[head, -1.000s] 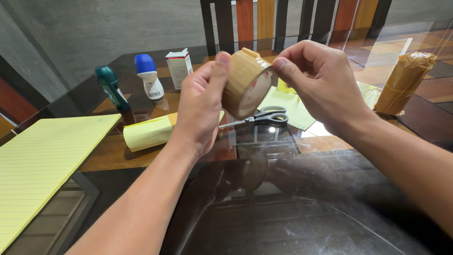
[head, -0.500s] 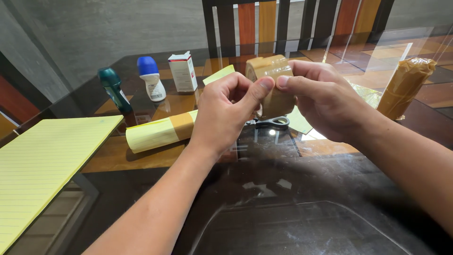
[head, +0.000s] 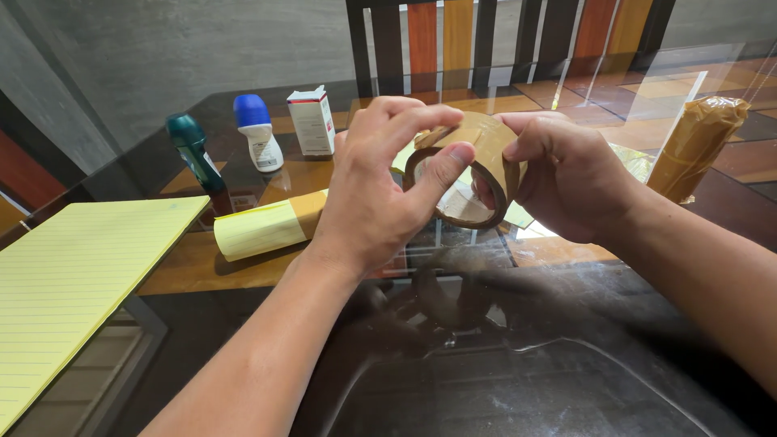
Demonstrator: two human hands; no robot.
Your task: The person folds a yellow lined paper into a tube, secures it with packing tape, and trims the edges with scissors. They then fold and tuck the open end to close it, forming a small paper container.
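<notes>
Both hands hold a roll of brown packing tape in the air above a glass table. My right hand grips the roll from the right, fingers through its core. My left hand pinches the roll's near rim with thumb and fingers. The roll's open core faces me. Just left of my left hand, a yellow paper roll bound with brown tape lies on the table.
A yellow lined pad lies at the left. Behind stand a green roll-on bottle, a blue-capped white bottle and a small white box. A tape-wrapped brown bundle stands at the right. A slatted chair back is beyond the table.
The tape roll has been turned so its open core faces me and lowered slightly. My left fingers moved onto its near rim. The scissors are hidden behind the hands now.
</notes>
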